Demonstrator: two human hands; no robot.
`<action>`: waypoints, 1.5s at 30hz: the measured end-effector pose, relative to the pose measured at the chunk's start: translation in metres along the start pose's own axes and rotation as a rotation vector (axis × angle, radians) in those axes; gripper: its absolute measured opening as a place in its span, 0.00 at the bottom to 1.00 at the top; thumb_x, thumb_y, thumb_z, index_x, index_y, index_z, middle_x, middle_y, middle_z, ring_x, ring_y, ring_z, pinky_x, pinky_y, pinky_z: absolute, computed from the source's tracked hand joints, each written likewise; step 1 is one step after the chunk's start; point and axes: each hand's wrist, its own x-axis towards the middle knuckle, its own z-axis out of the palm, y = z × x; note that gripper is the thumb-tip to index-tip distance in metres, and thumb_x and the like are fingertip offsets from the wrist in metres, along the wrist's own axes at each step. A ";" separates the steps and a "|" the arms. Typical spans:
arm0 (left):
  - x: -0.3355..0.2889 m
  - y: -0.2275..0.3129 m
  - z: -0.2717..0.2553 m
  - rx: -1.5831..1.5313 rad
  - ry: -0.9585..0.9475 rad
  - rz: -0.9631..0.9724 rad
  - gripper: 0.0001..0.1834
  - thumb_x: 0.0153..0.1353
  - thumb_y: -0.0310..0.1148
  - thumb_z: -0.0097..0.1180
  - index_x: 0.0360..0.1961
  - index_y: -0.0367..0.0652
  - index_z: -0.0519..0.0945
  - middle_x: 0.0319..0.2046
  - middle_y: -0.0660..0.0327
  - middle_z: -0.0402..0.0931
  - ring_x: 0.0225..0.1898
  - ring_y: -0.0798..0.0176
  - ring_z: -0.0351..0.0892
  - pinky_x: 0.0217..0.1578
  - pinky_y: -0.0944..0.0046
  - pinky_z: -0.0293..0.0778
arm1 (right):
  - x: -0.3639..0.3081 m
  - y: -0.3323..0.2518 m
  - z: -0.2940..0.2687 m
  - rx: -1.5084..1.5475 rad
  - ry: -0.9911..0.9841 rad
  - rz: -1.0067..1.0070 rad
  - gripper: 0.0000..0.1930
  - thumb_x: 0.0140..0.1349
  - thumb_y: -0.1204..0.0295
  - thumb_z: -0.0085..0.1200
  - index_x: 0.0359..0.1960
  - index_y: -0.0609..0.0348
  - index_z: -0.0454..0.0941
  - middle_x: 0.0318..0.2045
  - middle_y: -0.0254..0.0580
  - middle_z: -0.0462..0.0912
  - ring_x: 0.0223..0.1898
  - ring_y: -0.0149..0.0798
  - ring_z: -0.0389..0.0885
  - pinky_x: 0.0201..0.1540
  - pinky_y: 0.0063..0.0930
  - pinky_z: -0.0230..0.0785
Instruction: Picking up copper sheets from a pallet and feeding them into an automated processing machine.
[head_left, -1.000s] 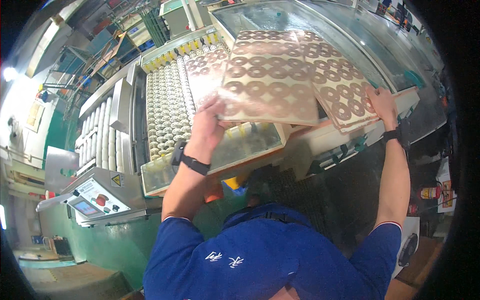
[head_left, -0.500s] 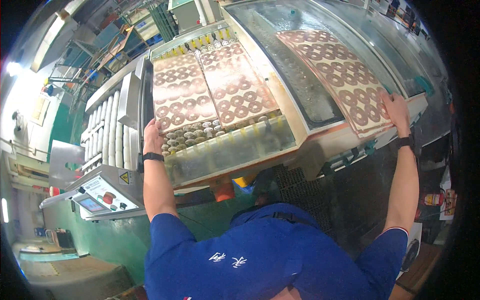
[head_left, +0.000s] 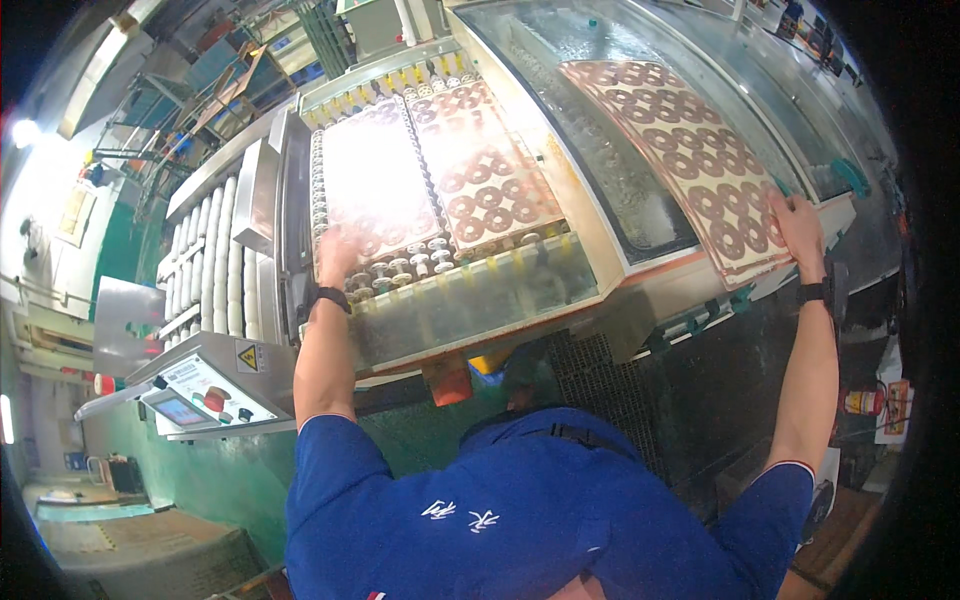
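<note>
Two flat panels with rows of copper-coloured rings lie side by side on a bed of small roller wheels. Glare washes out most of the left panel (head_left: 375, 170); the right panel (head_left: 490, 200) shows its rings more clearly. My left hand (head_left: 338, 255) is at the lower left corner of the left panel, its fingers smeared by motion and bright light. To the right, a stack of similar ringed panels (head_left: 705, 160) rests on the machine's glass-topped cover. My right hand (head_left: 797, 230) is closed on the near right edge of that stack, some fingers hidden.
A pale rim (head_left: 545, 130) divides the roller bed from the wet glass cover (head_left: 640, 215). White rollers (head_left: 212, 260) stand at the left, above a control box (head_left: 205, 395) with a small screen and red button. An orange container (head_left: 450, 382) is below the machine's near edge.
My left hand and the left panel have shifted right, baring roller wheels along the panel's left side. Glare on that panel has grown. My right hand stays at the stack's edge.
</note>
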 end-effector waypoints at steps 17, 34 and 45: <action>-0.021 0.095 0.009 -0.053 -0.088 0.178 0.38 0.58 0.54 0.64 0.58 0.30 0.77 0.55 0.36 0.76 0.61 0.43 0.74 0.62 0.49 0.69 | -0.012 -0.032 -0.011 -0.557 0.089 -0.016 0.31 0.64 0.41 0.47 0.39 0.60 0.87 0.42 0.56 0.86 0.48 0.50 0.84 0.49 0.48 0.74; -0.170 0.343 -0.032 -1.740 -0.726 -0.214 0.18 0.69 0.20 0.47 0.59 0.40 0.71 0.50 0.59 0.78 0.52 0.58 0.80 0.54 0.54 0.80 | -0.028 -0.023 -0.015 -0.278 0.191 -0.311 0.34 0.55 0.39 0.59 0.37 0.65 0.85 0.38 0.58 0.85 0.44 0.62 0.83 0.46 0.51 0.77; -0.191 0.341 -0.054 -1.792 -0.655 -0.167 0.16 0.70 0.24 0.49 0.58 0.36 0.73 0.49 0.59 0.78 0.49 0.62 0.81 0.49 0.58 0.82 | 0.017 0.032 -0.031 -0.164 -0.035 -0.191 0.29 0.54 0.39 0.63 0.11 0.51 0.83 0.16 0.51 0.76 0.23 0.53 0.80 0.30 0.44 0.71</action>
